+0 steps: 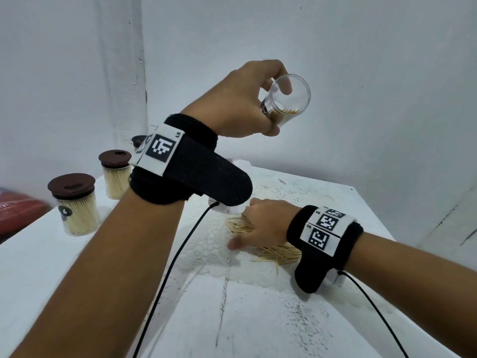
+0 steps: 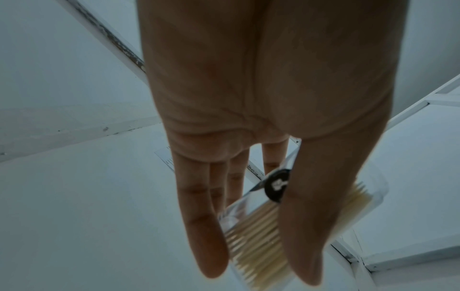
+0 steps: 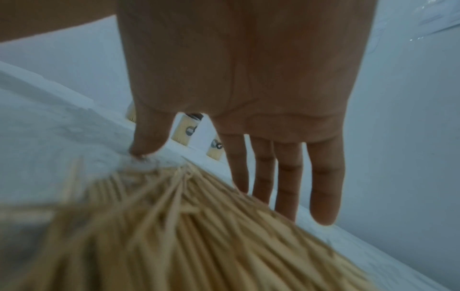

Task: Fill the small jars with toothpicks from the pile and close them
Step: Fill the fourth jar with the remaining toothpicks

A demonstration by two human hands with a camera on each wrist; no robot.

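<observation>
Three capped jars point(image 1: 74, 205) stand filled; the left hand point(image 1: 240, 104) grips a part-filled open jar point(image 1: 286, 99), and the right hand point(image 1: 263, 226) spreads open over the toothpick pile point(image 1: 278, 251).

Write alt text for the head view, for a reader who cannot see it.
The left hand holds a clear open jar, partly filled with toothpicks, tilted in the air, while the right hand rests fingers down on the toothpick pile on a white table. Two filled jars with brown lids stand at far left.
</observation>
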